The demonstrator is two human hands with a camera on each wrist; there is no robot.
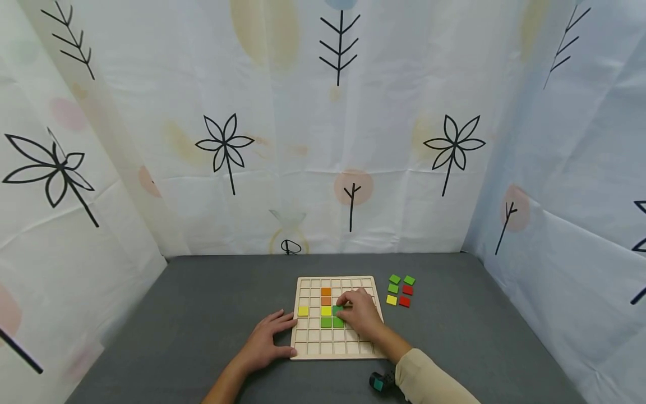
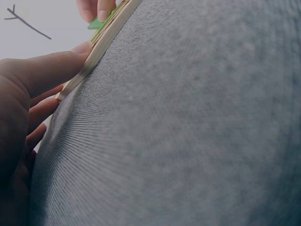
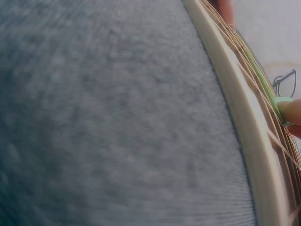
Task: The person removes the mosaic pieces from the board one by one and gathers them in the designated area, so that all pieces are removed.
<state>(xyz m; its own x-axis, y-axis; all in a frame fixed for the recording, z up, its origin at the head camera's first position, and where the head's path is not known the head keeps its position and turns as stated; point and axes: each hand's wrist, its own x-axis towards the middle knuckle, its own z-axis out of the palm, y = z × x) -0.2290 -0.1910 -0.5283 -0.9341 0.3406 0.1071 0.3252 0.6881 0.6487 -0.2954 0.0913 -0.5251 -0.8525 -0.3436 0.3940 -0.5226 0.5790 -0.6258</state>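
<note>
A wooden grid board (image 1: 333,350) lies on the grey table. On its squares sit two orange tiles (image 1: 326,292), two yellow tiles (image 1: 303,311) and green tiles (image 1: 326,322). My right hand (image 1: 364,315) is over the board's middle and pinches a green tile (image 2: 96,23) between thumb and fingertips. In the left wrist view that tile is tilted, close over the board. My left hand (image 1: 267,341) rests at the board's left edge, thumb near the front corner and fingers spread further back, touching the rim.
Right of the board lie several loose tiles: green tiles (image 1: 395,279), red tiles (image 1: 405,302) and a yellow tile (image 1: 391,300). A small black device (image 1: 379,382) lies by the right sleeve (image 1: 429,377). A patterned white curtain (image 1: 303,140) hangs behind the table (image 1: 222,292).
</note>
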